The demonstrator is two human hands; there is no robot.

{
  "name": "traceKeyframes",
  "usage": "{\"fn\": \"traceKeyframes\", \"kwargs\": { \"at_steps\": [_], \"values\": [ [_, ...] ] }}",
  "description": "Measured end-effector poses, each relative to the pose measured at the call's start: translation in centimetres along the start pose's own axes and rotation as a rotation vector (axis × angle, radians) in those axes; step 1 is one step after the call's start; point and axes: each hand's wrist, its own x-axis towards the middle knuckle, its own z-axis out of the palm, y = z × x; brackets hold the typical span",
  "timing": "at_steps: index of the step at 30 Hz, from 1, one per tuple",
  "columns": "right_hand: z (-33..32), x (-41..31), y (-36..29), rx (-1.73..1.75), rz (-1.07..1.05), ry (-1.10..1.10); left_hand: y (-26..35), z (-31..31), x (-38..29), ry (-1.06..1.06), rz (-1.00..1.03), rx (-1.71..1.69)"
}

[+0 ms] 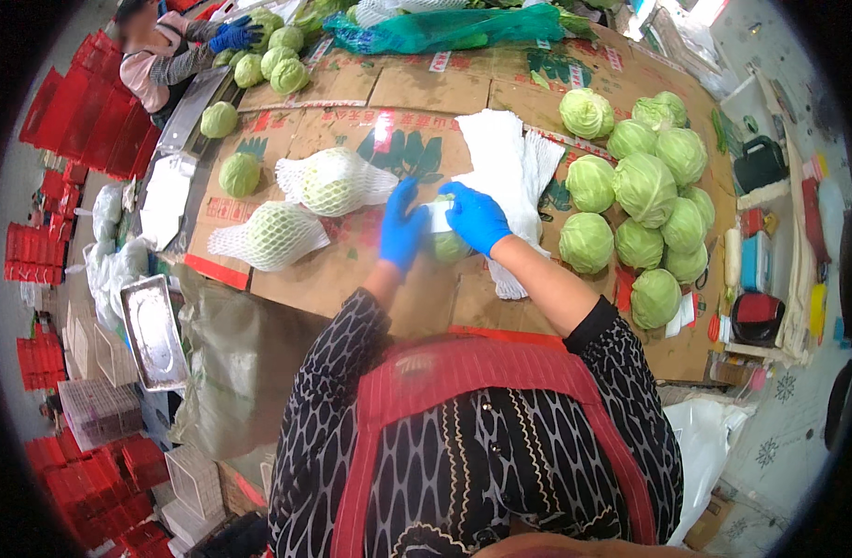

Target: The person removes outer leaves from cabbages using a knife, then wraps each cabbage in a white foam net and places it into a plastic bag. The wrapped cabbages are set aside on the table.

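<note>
My right hand (476, 217), in a blue glove, grips a white foam net sleeve (440, 217) between thumb and fingers, over a green cabbage (449, 245) lying on the cardboard. My left hand (402, 227), gloved in blue too and blurred, is upright at the left side of this cabbage; whether it touches the sleeve I cannot tell. Two cabbages in foam nets, one farther (331, 183) and one nearer (269, 236), lie to the left. Just right of my hands is a pile of flat foam net sleeves (499, 153). Several bare cabbages (645, 188) are heaped beyond it.
Cardboard sheets (412, 91) cover the table. Two loose cabbages (239, 174) sit near its left edge. A co-worker's gloved hands (237, 33) touch cabbages at the far left. A green mesh bag (447, 29) lies along the back. Scissors and a white radish (732, 258) are at the right.
</note>
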Motion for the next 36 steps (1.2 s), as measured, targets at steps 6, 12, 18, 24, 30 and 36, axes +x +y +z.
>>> {"fn": "traceKeyframes", "kwargs": {
  "at_steps": [6,12,18,24,30,36],
  "values": [
    [3.5,2.5,2.4,0.124,-0.006,-0.055,-1.8,-2.5,-2.4,0.031,-0.034,0.320],
    [1.8,3.8,8.4,0.236,-0.134,-0.054,-2.8,1.4,-2.2,0.123,0.105,0.174],
    [1.0,3.0,5.4,0.448,0.141,-0.232,-5.0,1.4,-3.1,0.244,0.250,0.144],
    [0.2,0.6,4.8,0.554,0.199,-0.125,-5.3,2.9,-2.7,0.223,0.253,0.145],
    [1.2,1.4,4.7,0.554,0.039,-0.067,-5.1,0.2,-1.8,0.211,-0.053,-0.397],
    [-1.9,-1.5,0.7,0.525,-0.072,0.072,-4.7,-0.5,-2.0,0.172,-0.105,-0.081]
  ]
}}
